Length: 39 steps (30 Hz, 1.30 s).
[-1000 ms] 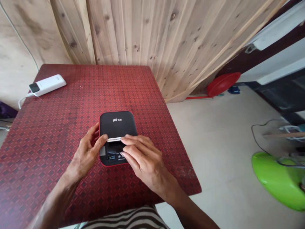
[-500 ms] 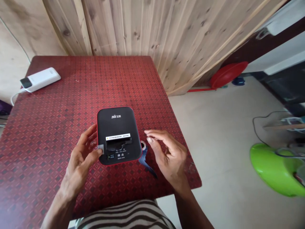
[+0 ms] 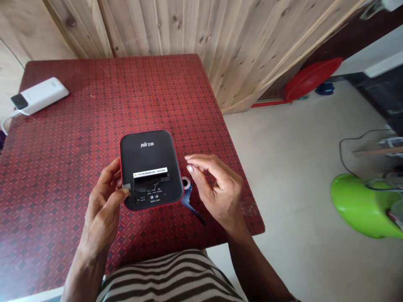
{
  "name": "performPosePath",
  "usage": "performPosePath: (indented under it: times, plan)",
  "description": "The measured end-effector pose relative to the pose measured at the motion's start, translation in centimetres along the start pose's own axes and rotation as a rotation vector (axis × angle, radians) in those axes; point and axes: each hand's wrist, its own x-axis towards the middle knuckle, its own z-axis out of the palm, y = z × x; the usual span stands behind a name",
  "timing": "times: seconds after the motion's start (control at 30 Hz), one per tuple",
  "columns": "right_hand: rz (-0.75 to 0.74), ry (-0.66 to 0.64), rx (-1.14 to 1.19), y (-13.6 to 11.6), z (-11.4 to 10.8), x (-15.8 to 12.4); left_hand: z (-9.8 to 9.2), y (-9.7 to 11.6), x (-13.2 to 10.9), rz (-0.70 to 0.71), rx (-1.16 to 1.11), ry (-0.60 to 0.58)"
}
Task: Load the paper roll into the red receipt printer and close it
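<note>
A flat black device [image 3: 146,157] with a red edge and white printed lettering is tilted up slightly in front of me. A white warning strip [image 3: 150,173] runs above a dark slot on it. My left hand [image 3: 107,197] grips its left side, thumb on a small grey tape-like piece [image 3: 126,188] at the lower corner, fingers behind. My right hand [image 3: 217,188] hovers off the right side, thumb and forefinger slightly apart with nothing visible between them. Between that hand and the device, a white ring [image 3: 186,183] with a blue strip [image 3: 190,205] is partly hidden by the device.
The table [image 3: 126,96] has a red patterned top. A white power bank [image 3: 44,94] with a cable lies at its far left corner. Wooden panelling [image 3: 189,29] stands behind. On the floor to the right are a green plastic stool or tub [image 3: 355,209] and a red basin [image 3: 311,79].
The view has shifted, so the table and both hands appear a little higher. My left hand keeps its grip on the device; the right thumb and forefinger have parted slightly.
</note>
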Motion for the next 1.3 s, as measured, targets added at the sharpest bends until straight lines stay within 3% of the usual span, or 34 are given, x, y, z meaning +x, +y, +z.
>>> performPosePath:
  times: [0.27, 0.47, 0.6, 0.77, 0.9, 1.0, 1.13, 1.3]
  plan:
    - [-0.079, -0.022, 0.017, -0.9, 0.9, 0.7, -0.3, -1.0, 0.1, 0.016, -0.002, -0.01]
    - [-0.076, 0.076, -0.017, -2.2, 0.8, 1.0, -1.0, -1.8, 0.1, 0.006, 0.035, -0.052]
    - [-0.257, -0.193, -0.078, -2.4, 1.7, 2.4, -1.6, -1.8, 0.3, 0.032, 0.064, -0.074]
    - [-0.214, -0.686, -0.403, -3.2, 4.9, 6.4, -1.5, -2.3, 1.1, 0.164, 0.132, -0.096]
    - [-0.247, -0.854, -0.563, -3.9, 7.1, 8.7, -1.2, -3.5, 1.3, 0.27, 0.16, -0.106]
    - [-0.259, -0.944, -0.613, -3.8, 7.7, 9.5, -1.0, -4.0, 1.1, 0.257, 0.156, -0.097]
    - [-0.257, -0.931, -0.552, -3.8, 6.9, 9.6, -1.1, -4.1, 1.0, 0.234, 0.149, -0.096]
    - [-0.251, -0.707, -0.319, -4.8, 2.7, 8.3, -1.2, -3.9, 1.0, 0.238, 0.168, -0.107]
